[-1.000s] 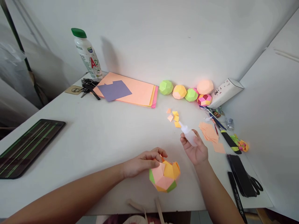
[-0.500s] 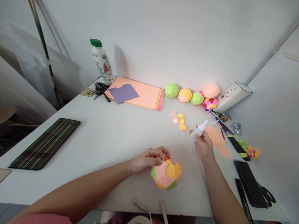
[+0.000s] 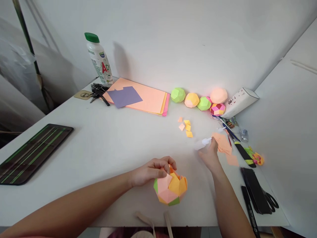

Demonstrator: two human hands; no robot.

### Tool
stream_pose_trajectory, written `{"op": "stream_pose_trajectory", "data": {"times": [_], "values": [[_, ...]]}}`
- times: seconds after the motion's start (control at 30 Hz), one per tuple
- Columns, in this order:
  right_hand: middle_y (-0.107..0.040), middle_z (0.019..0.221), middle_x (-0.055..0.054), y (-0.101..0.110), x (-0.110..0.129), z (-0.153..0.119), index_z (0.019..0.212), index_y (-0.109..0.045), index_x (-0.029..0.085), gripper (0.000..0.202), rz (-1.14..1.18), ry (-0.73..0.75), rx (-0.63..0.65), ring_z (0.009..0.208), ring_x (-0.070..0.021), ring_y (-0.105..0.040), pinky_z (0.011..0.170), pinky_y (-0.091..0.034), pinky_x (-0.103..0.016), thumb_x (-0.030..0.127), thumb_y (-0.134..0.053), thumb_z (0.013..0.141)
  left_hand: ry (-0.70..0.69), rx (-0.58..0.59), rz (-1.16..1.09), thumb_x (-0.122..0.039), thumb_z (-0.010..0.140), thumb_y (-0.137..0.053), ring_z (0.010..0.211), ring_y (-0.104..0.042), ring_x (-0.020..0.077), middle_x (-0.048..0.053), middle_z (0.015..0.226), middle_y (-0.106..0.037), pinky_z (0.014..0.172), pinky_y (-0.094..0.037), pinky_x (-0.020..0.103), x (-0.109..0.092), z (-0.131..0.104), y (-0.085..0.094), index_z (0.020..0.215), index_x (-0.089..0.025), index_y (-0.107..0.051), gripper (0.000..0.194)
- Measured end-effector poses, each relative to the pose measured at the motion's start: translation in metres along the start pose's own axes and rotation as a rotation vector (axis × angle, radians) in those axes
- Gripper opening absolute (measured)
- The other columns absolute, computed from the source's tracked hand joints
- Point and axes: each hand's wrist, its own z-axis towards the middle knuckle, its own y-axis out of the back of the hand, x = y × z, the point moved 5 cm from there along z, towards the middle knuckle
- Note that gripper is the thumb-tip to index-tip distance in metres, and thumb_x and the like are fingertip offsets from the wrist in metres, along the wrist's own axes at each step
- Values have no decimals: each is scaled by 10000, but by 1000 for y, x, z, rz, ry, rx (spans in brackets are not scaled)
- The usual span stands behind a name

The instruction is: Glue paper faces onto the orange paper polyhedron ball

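My left hand [image 3: 152, 172] is closed on the rim of a paper polyhedron ball [image 3: 170, 188] made of pink, orange and green facets. The ball has an opening at its top, where my fingertips reach in. To the right, my right hand [image 3: 210, 153] is low over the table, its fingers bent at a small white glue bottle [image 3: 203, 143]. The bottle lies tilted with its nozzle towards the right, and part of the grip is hidden by the hand. Small orange and pink paper pieces [image 3: 188, 127] lie beyond that hand. Peach paper sheets [image 3: 223, 143] are just right of it.
Finished paper balls [image 3: 178, 95] line the wall. Coloured sheets [image 3: 148, 100], keys [image 3: 99, 91] and a bottle with a green cap [image 3: 100, 61] stand at the back left. A tablet [image 3: 34, 153] lies left. A cutter [image 3: 245, 154], black case [image 3: 255, 190] and marker [image 3: 250, 211] lie right.
My right hand has turned over and lowered, bringing the glue bottle from raised and upward-pointing down near the table. My left hand still holds the ball. The whole view has shifted slightly.
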Motion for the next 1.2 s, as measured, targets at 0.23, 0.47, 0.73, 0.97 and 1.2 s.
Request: {"op": "stream_pose_trajectory", "data": {"times": [0.23,0.47,0.73,0.97,1.2], "values": [[-592,845,-52,29,70,-51,843,-587,239,148,236,430,-225,826,-229,-582,773,-476,-403,120,-542,769,24,9,3,-370,716,-661,917,-535,227,49,1032,-499,848,-411,362,-1,1,-4,613,-146,-559,266],[-613,635,-5,-47,70,-86,703,-610,164,213,496,-149,916,564,-115,-546,516,-427,-235,339,-615,824,27,4,78,-460,718,-658,911,-493,207,39,971,-476,840,-417,337,-4,0,-6,615,-156,-548,339],[-669,716,-1,-53,60,-91,825,-703,161,210,697,-465,1076,613,-94,-584,564,-446,-215,275,-789,670,86,-4,150,-473,724,-651,976,-464,214,32,1030,-430,864,-413,344,-4,0,-7,626,-161,-529,349],[-642,685,7,-53,58,-92,836,-738,171,191,664,-425,1118,555,-80,-547,498,-426,-201,239,-787,665,58,34,169,-471,761,-632,1023,-469,226,38,1081,-434,928,-406,375,-2,-1,-8,624,-161,-520,357],[-604,648,21,-51,61,-93,802,-727,166,122,628,-357,1159,534,-77,-537,486,-423,-200,229,-757,701,30,61,178,-472,785,-620,1068,-461,241,48,1105,-427,962,-387,388,-3,-1,-10,657,-165,-546,341]]}}
